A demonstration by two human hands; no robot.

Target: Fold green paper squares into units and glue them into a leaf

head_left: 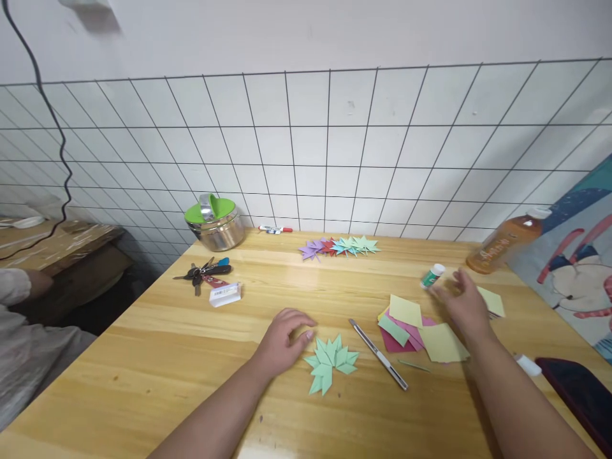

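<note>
My left hand rests on the table with fingers curved and thumb apart, holding nothing. Just right of its thumb lie several folded light-green paper pieces, arranged in a pointed, leaf-like fan. My right hand is over the right side of the table, slightly blurred, its fingers apart. Close to its fingertips stands a green glue stick with a white cap; whether they touch I cannot tell. A utility knife lies between my hands. Beside it are loose coloured paper sheets, partly overlapping.
Finished-looking paper leaves lie in a row near the tiled wall, by a marker. A green-lidded pot, keys and a small white box are left. A drink bottle and dark phone are right. A person sits left.
</note>
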